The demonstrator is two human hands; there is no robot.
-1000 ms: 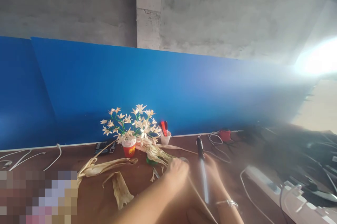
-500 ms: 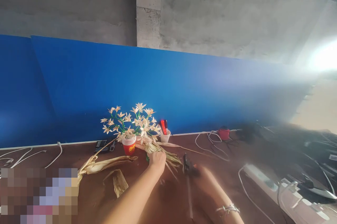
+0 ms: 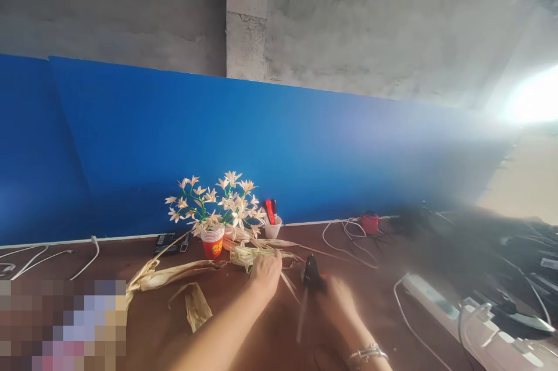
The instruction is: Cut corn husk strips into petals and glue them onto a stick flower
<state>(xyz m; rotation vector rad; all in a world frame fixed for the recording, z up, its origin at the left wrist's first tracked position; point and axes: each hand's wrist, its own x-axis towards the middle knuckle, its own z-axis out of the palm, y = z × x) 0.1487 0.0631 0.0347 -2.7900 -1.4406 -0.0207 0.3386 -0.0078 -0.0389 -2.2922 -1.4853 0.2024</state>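
Note:
My left hand is closed on a bundle of dried corn husks lying on the brown table, just right of a red paper cup that holds white husk flowers. My right hand is blurred by motion; it grips a black glue gun with a pale glue stick trailing back from it. A bracelet sits on my right wrist.
Loose husks and a torn husk piece lie to the left. A white cup with red-handled tools stands at the blue wall. Cables, a red object and a power strip are at right.
My left hand moved forward onto the husk bundle and pulled it slightly. My right hand drew the glue gun back toward me and lowered it.

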